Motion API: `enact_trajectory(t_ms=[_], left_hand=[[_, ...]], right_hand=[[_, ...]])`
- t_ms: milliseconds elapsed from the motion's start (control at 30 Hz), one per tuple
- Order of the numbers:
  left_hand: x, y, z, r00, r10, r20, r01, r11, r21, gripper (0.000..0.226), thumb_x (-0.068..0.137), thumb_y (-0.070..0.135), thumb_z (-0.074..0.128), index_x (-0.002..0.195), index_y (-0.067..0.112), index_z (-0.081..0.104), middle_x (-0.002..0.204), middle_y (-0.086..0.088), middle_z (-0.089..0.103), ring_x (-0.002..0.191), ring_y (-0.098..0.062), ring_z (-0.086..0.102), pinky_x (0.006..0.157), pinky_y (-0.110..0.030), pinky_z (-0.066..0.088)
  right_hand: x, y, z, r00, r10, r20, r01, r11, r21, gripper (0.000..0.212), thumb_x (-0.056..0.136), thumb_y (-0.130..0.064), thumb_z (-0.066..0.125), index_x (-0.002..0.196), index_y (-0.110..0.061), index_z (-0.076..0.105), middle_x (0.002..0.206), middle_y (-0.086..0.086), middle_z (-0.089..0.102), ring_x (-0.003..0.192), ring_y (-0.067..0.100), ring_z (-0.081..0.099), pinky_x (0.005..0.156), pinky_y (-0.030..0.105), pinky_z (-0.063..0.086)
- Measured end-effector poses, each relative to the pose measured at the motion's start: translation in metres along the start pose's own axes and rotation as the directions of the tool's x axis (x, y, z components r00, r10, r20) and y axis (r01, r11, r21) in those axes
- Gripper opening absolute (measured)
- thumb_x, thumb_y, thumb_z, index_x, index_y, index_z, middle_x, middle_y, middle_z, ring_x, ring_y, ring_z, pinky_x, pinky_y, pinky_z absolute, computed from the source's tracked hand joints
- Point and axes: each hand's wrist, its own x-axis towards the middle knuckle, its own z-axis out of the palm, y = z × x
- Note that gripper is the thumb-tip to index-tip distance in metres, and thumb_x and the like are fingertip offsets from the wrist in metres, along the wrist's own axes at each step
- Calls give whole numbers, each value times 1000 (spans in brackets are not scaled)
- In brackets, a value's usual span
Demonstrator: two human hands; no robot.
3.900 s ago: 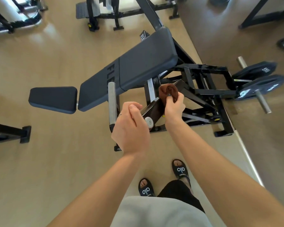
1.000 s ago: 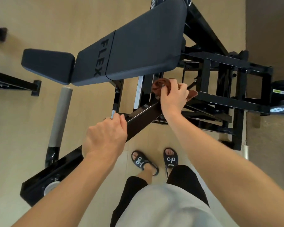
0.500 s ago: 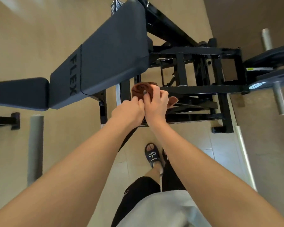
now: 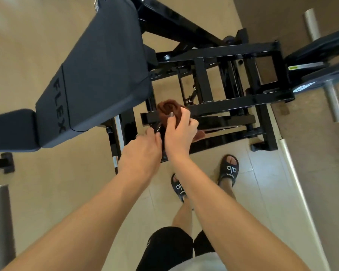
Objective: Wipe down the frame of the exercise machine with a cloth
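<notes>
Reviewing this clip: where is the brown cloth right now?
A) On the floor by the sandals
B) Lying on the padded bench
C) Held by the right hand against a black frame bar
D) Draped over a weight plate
C: the right hand grips the brown cloth against a black frame bar just beyond the padded bench's edge.

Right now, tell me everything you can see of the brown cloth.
The brown cloth looks like soft terry fabric, bunched into a rounded wad with a swirl on top. It sits on a black frame bar just below the padded bench's edge. The right hand grips it from the near side, and a loose corner pokes out to that hand's right. The left hand is beside it; contact is unclear.
</notes>
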Motion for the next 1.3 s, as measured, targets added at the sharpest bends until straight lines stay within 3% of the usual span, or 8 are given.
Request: enact_trajectory(t_ms=[167,333,467,633,833,1033,1167,1300], left_hand=[[2,3,-5,999,-2,38,0,998,62,37,111,41,21,118,16,47,86,-3,56,67,-25,63,64,-43,59],[-1,2,-7,991,46,129,-78,964,253,39,104,26,58,134,11,40,95,-4,46,78,-23,62,64,-39,62],[0,1,-6,985,101,143,-147,921,362,34,107,28,47,136,13,39,96,-3,48,77,-22,62,62,-33,58],[3,2,-1,998,45,35,-53,961,272,28,110,37,29,123,17,43,85,0,51,68,-23,62,60,-38,57],[3,12,1,994,-22,-107,59,932,357,36,109,39,28,118,17,55,101,-7,63,91,-27,64,83,-43,55],[53,78,28,971,129,-201,-46,927,372,37,100,30,62,131,13,54,124,-12,64,115,-30,61,100,-45,51],[83,106,79,951,139,-275,6,884,467,33,101,40,58,124,17,61,126,-8,69,124,-31,60,115,-53,35],[104,122,123,876,178,-449,95,848,521,43,109,44,34,112,16,67,116,-9,72,114,-32,65,108,-47,42]], right_hand=[[20,11,-10,987,-134,84,142,985,-101,34,102,-48,42,132,-34,48,126,3,46,110,19,50,100,42,48],[88,50,-30,994,110,-20,-112,965,-238,36,107,-44,42,139,-28,48,137,11,47,119,28,50,107,55,44],[85,36,-27,984,179,-24,-179,954,-239,34,105,-48,44,135,-32,49,134,9,46,120,28,48,106,53,42],[27,3,-9,983,-151,108,167,973,-162,31,99,-54,43,123,-36,52,111,-5,42,98,16,51,93,43,53],[34,6,-10,963,-255,93,268,948,-175,31,103,-49,43,125,-31,57,114,-2,51,102,15,49,97,45,51],[75,49,-27,929,-335,158,356,924,-137,31,103,-43,50,126,-25,60,120,2,58,105,16,52,97,45,52],[120,96,-44,919,-356,168,380,914,-142,31,105,-41,49,127,-23,61,122,3,60,108,18,54,99,45,52],[160,137,-53,890,-427,159,448,883,-141,33,105,-40,46,125,-20,63,116,0,63,105,17,56,97,43,52]])
